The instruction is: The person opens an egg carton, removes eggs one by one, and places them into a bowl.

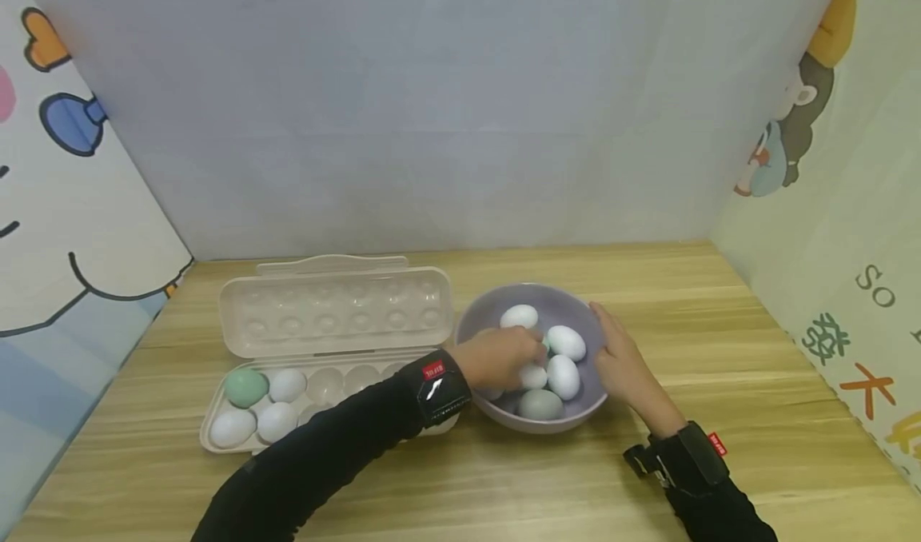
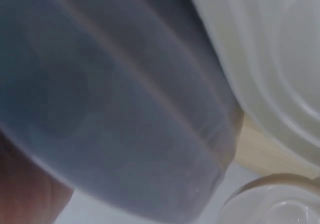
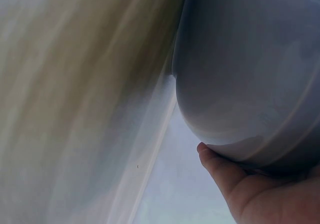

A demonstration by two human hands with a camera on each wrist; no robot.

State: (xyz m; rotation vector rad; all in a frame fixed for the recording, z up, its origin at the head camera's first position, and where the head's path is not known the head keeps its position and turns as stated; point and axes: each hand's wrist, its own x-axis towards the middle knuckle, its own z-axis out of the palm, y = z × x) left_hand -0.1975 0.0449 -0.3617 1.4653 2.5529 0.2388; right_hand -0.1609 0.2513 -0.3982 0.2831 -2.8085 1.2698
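A purple-grey bowl (image 1: 561, 302) holds several white and pale eggs, among them a white egg (image 1: 564, 376) and a greyish-green egg (image 1: 541, 405). My left hand (image 1: 504, 358) reaches over the bowl's left rim, its bent fingers down among the eggs. Whether those fingers grip an egg is hidden. At the right side of the bowl, my right hand (image 1: 624, 366) holds the rim. In the right wrist view its thumb (image 3: 220, 171) lies against the bowl wall (image 3: 240, 74).
An egg carton (image 1: 334, 318) lies with its lid raised left of the bowl. In its left cups sit a green egg (image 1: 245, 387) and white eggs (image 1: 233, 428); the left forearm covers part of the tray. Walls enclose the wooden table (image 1: 547, 486) at the back and sides.
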